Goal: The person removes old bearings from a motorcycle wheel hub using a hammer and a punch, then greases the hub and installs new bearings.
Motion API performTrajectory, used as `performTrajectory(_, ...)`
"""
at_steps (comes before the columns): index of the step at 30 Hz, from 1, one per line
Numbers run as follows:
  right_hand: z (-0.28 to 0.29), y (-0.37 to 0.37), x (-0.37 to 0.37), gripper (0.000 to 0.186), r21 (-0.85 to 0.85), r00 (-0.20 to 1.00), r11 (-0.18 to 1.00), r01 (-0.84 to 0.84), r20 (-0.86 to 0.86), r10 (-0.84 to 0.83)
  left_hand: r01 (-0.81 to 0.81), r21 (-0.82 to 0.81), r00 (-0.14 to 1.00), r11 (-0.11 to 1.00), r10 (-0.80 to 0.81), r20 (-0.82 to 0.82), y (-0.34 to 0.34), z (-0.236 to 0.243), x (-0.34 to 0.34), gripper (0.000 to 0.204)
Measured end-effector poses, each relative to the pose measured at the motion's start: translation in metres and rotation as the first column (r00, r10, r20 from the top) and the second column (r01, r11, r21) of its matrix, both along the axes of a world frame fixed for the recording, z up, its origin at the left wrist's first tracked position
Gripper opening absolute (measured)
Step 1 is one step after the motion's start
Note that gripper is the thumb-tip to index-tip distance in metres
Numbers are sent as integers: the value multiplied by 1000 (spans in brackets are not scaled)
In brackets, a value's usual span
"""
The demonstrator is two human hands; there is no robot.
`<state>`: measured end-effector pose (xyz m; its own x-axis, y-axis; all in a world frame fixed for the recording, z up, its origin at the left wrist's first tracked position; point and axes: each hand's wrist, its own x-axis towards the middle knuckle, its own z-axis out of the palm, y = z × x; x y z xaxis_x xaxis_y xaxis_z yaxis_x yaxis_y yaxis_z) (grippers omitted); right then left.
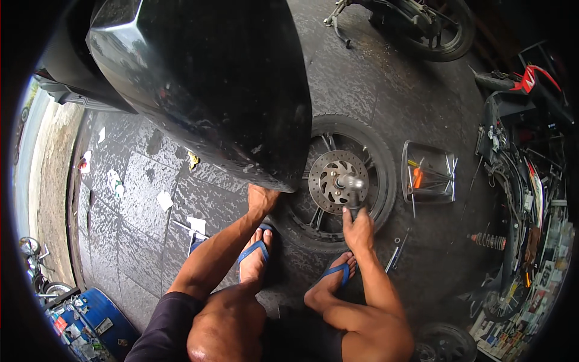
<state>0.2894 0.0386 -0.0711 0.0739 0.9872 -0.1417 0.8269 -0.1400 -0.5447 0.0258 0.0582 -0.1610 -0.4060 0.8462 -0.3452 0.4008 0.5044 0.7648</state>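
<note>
My right hand [360, 230] is closed around the dark handle of a hammer [354, 207], whose shiny metal head is smeared by motion. That head is over the hub of a motorcycle wheel [382, 208] with a drilled brake disc [322, 171], which faces up at floor level. Reaching under the lower edge of a large glossy black motorcycle panel [235, 84], my left hand [263, 198] shows only its back and wrist. The panel hides its fingers and part of the wheel.
A clear tray [429, 196] of screwdrivers and other tools is right of the wheel, with wrenches [395, 253] nearer me. Motorcycle parts [512, 163] and a shock absorber [488, 241] line the right side. Another motorcycle [422, 27] stands far off. Paper scraps [164, 200] litter the left floor.
</note>
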Motion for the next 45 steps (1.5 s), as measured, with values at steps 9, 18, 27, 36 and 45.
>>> performTrajectory(9, -17, -33, 31, 46, 50, 950, 956, 290, -134, -282, 507, 386, 823, 771, -300, -482, -30, 19, 30, 74)
performTrajectory(18, -73, -244, 127, 56, -35, 725, 772, 635, 374, -579, 995, -22, 65, 93, -827, -559, -83, 21, 94, 65)
performTrajectory(27, -55, -122, 181, 68, 126, 714, 703, 700, -88, -695, 981, -168, -33, 95, -775, -631, -88, 10, 130, 62)
performTrajectory(36, -111, -82, 232, 42, 38, 696, 713, 700, 184, -693, 983, -105, 63, 149, -818, -572, -80, 5, 137, 76)
performTrajectory(45, -65, 94, 220, 49, 246, 668, 628, 738, -136, -731, 974, -181, 56, 140, -913, -405, -65, 23, 132, 91)
